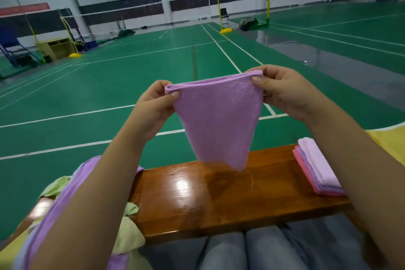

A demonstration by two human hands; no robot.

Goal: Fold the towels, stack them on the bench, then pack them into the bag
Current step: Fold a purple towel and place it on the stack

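Observation:
A purple towel [217, 120] hangs doubled in the air above the wooden bench [219, 195], its lower tip just over the bench top. My left hand [153, 107] pinches its upper left corner and my right hand [282, 92] pinches its upper right corner. On the bench at the right lies a stack of folded towels [315, 171], pink at the bottom and purple on top. A heap of loose purple and pale green towels [72, 193] lies at the bench's left end, partly hidden by my left arm.
A yellow fabric thing [392, 142], perhaps the bag, shows at the right edge past the stack. My knees in grey trousers [247, 252] are below the bench. Green court floor [109, 94] stretches beyond, with net posts and chairs far off.

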